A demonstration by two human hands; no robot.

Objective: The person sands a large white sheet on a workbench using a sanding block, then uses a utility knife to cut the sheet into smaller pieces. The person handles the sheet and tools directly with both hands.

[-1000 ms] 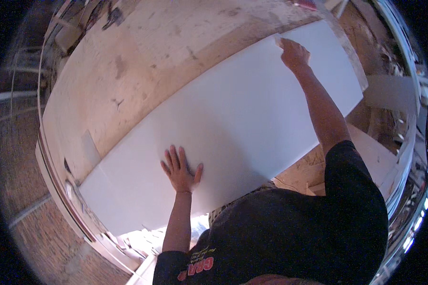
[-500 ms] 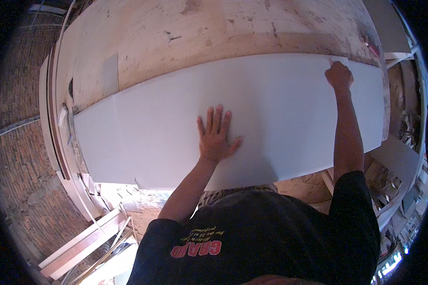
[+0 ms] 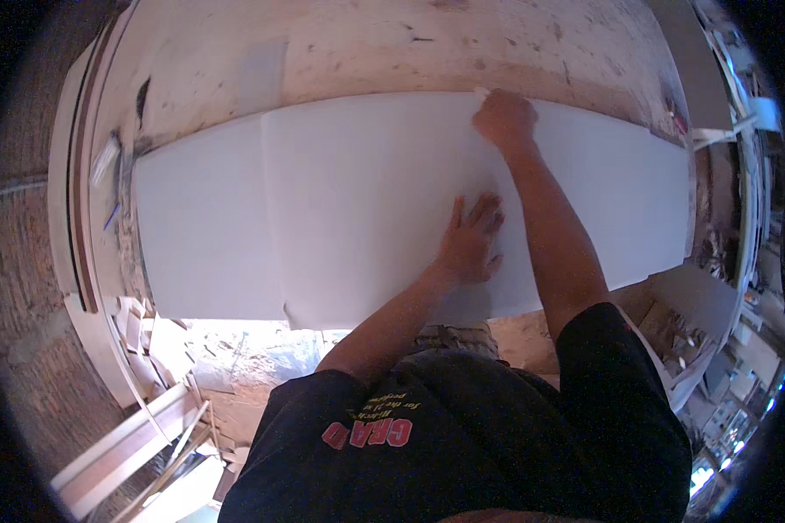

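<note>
A long white sheet [image 3: 366,192] lies across the wooden work table [image 3: 357,57] in front of me, with a crease or seam running down its left part. At the sheet's far edge, my right hand [image 3: 506,118] is closed. A small pale tip pokes out from its left side; the rest of what it holds is hidden in the fist. Nearer to me, my left hand [image 3: 471,242] rests on the sheet just left of my right forearm, its fingers apart and slightly bent, holding nothing.
A red-handled object [image 3: 678,118] lies at the table's right end. Long wooden strips [image 3: 83,183] run along the left side. Boards [image 3: 126,444] lean at the lower left, and a grey panel [image 3: 690,292] with scraps is at the lower right. A brick surface [image 3: 26,279] shows at far left.
My right hand has travelled left along the sheet's far edge, still closed. My left hand has shifted right, its fingers now less spread. The view has shifted as well.
</note>
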